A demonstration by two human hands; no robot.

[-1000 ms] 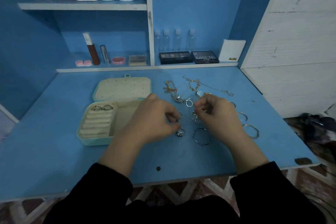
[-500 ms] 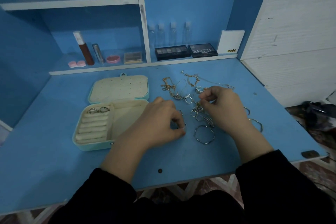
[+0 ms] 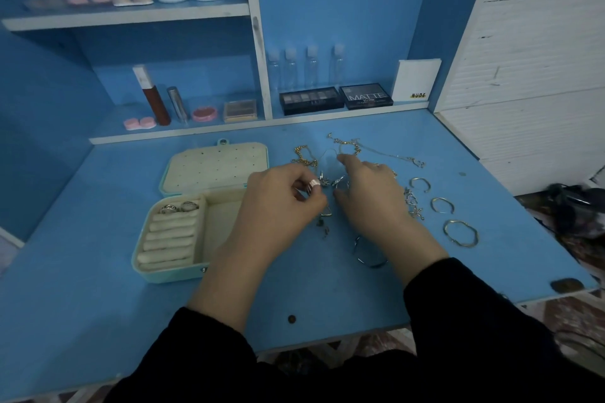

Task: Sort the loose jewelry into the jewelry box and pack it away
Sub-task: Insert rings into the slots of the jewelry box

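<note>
Jewelry box (image 3: 170,274) lies open on the surface (image 3: 98,321), at 9 o'clock from the hands. The left hand (image 3: 278,206) has its grip closed on a silver ring (image 3: 315,185). The right hand (image 3: 370,203) is over the loose jewelry (image 3: 414,206) at 12 o'clock; its grip I cannot tell.

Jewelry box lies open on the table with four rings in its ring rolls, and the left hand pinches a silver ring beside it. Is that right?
Not quite. The head view shows two rings, not four, in the ring rolls of the open jewelry box. The rest holds: the left hand pinches a silver ring beside the box, above the table.
</note>
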